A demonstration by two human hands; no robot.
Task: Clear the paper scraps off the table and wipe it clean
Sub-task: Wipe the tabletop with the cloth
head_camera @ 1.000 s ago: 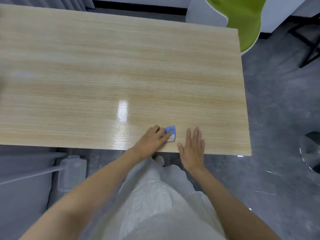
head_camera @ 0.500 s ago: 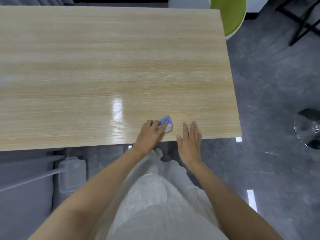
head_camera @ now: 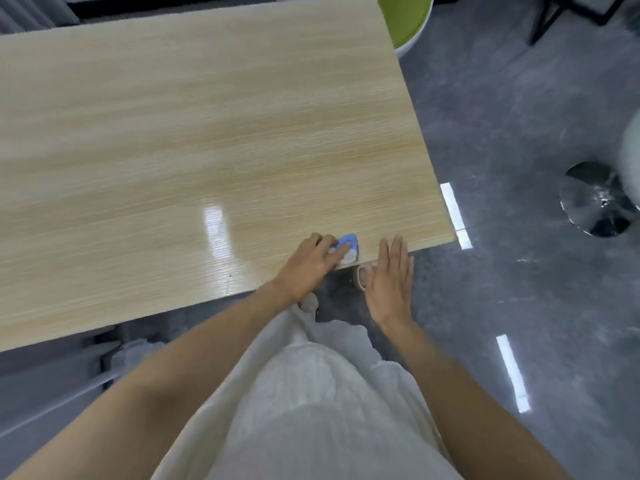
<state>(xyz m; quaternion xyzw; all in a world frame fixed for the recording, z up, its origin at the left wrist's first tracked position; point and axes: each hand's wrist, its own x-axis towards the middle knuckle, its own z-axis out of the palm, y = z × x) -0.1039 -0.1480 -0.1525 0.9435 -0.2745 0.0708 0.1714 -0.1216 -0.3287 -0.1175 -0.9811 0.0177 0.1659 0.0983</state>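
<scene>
Most of the table point(head_camera: 173, 150) reads bare: pale wood grain, glossy, with a ceiling-light glare near the front. No loose scraps show anywhere on the open surface, left, middle or far side. Whether it has been wiped I cannot tell; no streaks or damp patches are visible.

Past the far right corner stands a green chair point(head_camera: 405, 19), and a chrome stool base point(head_camera: 595, 199) sits on the grey floor well apart from the table. Neither seems to be part of the job.

The person stands at the near edge, close to the right corner, with a white garment point(head_camera: 311, 393) filling the lower view.

The left hand point(head_camera: 308, 268) rests on the tabletop just inside the near edge, its fingers laid over a small blue-and-white wad point(head_camera: 348, 244). It looks to be pressing the wad down rather than wrapping round it. The right hand point(head_camera: 389, 282) is just beside it, relaxed with fingers straight and together, holding nothing. Its fingertips reach the table edge and the rest hangs beyond.

The wad lies on the table at the very rim, between the two hands. It is too small to say whether it is cloth, paper, or both.

Judgement: the clearing is near its end, this wad being the last item in view. Left to do is getting it off the edge and wiping, if that is not already done.
</scene>
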